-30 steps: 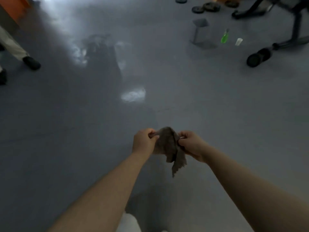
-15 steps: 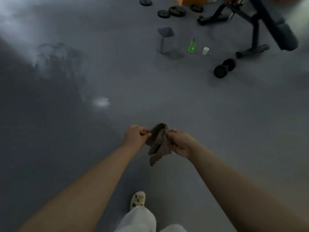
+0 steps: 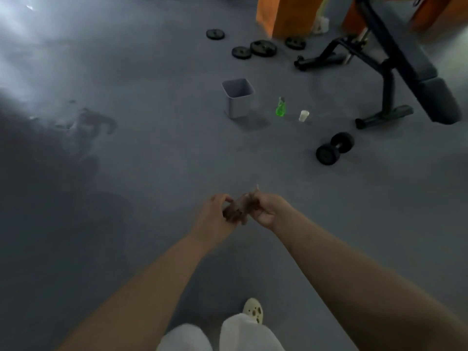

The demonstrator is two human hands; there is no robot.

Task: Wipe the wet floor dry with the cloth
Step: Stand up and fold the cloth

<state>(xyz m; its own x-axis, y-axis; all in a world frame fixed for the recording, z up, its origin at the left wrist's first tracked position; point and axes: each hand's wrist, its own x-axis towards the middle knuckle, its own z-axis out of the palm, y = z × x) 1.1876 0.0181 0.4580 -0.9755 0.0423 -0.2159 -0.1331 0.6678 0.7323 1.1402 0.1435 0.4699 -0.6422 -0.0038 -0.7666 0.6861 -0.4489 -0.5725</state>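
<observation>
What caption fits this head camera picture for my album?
Both hands, left hand and right hand, bunch a brown cloth above the grey floor.

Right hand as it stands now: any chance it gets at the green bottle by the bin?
Probably not from here. The right hand and left hand both grip the bunched cloth, held up over the floor, and the green bottle stands well beyond them by the grey bin. Nothing blocks the way; the person would need to step closer.

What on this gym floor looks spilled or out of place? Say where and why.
A dark, glossy wet patch spreads over the grey floor at far left: a spill. The cloth is bunched between both hands, the left hand and the right hand, off the floor.
</observation>
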